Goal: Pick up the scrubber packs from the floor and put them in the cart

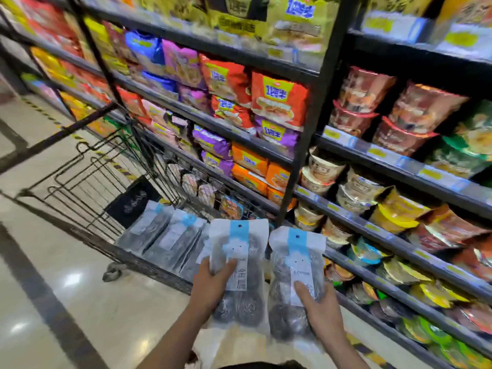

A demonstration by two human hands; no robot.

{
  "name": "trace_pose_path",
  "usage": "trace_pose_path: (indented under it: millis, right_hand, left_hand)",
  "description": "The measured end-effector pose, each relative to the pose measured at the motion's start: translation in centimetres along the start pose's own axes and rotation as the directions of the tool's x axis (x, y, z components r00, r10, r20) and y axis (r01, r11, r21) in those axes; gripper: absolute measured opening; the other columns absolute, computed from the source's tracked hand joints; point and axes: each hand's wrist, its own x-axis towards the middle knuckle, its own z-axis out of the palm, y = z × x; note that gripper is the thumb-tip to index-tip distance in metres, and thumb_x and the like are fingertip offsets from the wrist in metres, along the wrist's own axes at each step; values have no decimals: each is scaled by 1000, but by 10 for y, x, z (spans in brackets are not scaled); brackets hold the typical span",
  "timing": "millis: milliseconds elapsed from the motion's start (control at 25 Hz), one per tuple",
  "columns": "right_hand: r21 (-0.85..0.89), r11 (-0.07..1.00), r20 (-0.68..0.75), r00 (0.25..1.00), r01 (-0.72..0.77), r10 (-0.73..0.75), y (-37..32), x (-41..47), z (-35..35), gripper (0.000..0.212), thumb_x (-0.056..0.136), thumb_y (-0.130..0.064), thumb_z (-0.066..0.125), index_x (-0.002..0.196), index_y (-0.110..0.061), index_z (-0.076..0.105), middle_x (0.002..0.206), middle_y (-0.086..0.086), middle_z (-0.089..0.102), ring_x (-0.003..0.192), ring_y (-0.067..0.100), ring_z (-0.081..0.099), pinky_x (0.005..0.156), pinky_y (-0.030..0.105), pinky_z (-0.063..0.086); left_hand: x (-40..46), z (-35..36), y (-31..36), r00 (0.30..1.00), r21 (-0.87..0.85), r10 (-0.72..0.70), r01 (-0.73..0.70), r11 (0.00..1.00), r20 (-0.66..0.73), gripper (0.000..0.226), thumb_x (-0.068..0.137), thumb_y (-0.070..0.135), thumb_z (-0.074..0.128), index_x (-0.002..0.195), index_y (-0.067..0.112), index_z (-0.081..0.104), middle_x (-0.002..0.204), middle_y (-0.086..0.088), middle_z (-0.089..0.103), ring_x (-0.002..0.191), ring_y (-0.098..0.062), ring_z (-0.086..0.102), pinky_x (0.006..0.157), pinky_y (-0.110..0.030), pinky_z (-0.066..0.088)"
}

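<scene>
Looks like this one's well underway. Both hands are holding a scrubber pack each: the left hand [213,283] is gripping the left pack [238,265] by its edge, thumb across the label, and the right hand [323,308] is gripping the right pack [295,283] the same way. They're being held side by side, just near of the cart [87,177], above its near rim rather than inside it. A few packs [165,233] are already lying in the cart, leaning against each other, so I'd guess a good part is done. These two aren't dropped in yet. No packs are showing on the floor [80,302], but the spot under the arms is hidden.

The floor is glossy pale tile with dark strips. The shelves [311,107] full of noodle bags and cups are running along the right, close beside the cart.
</scene>
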Motion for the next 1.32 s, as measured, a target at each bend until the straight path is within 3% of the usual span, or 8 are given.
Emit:
trace_pose_path:
  millis: [120, 400, 520, 720, 960, 1080, 1240, 1320]
  right_hand:
    - [-63, 997, 68, 997, 52, -48, -23, -1, 78, 45, 94, -33, 72, 126, -11, 48, 114, 2, 54, 106, 28, 58, 81, 31, 36]
    - [-142, 989, 204, 979, 44, -15, -39, 9, 230, 51, 89, -45, 74, 116, -13, 45, 111, 6, 58, 88, 16, 56, 70, 34, 40]
    - [-124, 992, 173, 984, -14, 35, -38, 26, 257, 65, 89, -46, 74, 133, -7, 45, 111, 6, 57, 108, 30, 60, 82, 34, 43]
    - [-41, 986, 28, 986, -165, 166, -33, 71, 274, 56, 89, -43, 75, 128, -13, 50, 118, 8, 64, 95, 26, 58, 81, 34, 44]
    - [-31, 955, -13, 955, -296, 296, -26, 108, 305, 70, 86, -46, 78, 136, -12, 44, 125, 8, 64, 107, 31, 65, 94, 43, 53]
    - [-58, 920, -20, 922, -387, 387, -1, 118, 329, 69, 79, -54, 80, 124, -12, 49, 114, 11, 68, 96, 29, 68, 87, 45, 58]
    - [-107, 889, -36, 895, -445, 444, 12, 115, 358, 43, 93, -39, 71, 117, -18, 43, 102, 6, 69, 87, 25, 68, 77, 41, 56]
    - [-167, 880, -31, 894, -445, 446, 15, 112, 364, 41, 96, -39, 68, 117, -16, 42, 98, 2, 68, 82, 21, 67, 68, 36, 54]
  left_hand:
    - [24, -71, -2, 996, 20, -5, 7, 1000, -88, 43, 84, 47, 80, 118, 26, 62, 107, 5, 75, 94, -14, 73, 81, -38, 58]
    - [87, -193, -15, 974, 78, -40, 58, 995, -223, 49, 86, 49, 76, 122, 21, 58, 111, 3, 72, 89, -6, 67, 79, -34, 52]
    - [124, -206, -4, 981, 163, -34, 66, 984, -193, 61, 85, 53, 76, 131, 19, 56, 118, 4, 69, 95, -15, 67, 87, -34, 52]
    - [195, -194, 21, 994, 324, -48, 77, 943, -97, 58, 86, 55, 75, 126, 19, 53, 113, 6, 62, 109, -22, 65, 90, -32, 46]
    - [261, -178, 9, 980, 442, -197, 170, 881, 14, 58, 82, 54, 79, 118, 15, 58, 104, -2, 72, 92, -22, 65, 83, -34, 51]
    - [286, -181, -12, 961, 396, -271, 230, 889, 52, 66, 81, 46, 82, 131, 13, 54, 109, -4, 73, 100, -26, 70, 98, -48, 55]
    - [318, -199, -59, 929, 378, -345, 274, 884, 135, 99, 71, 58, 85, 149, 19, 40, 115, -8, 75, 99, -31, 74, 84, -52, 62]
    - [319, -203, -62, 924, 435, -353, 261, 862, 145, 104, 70, 61, 84, 153, 21, 36, 121, -13, 73, 109, -38, 71, 92, -55, 59]
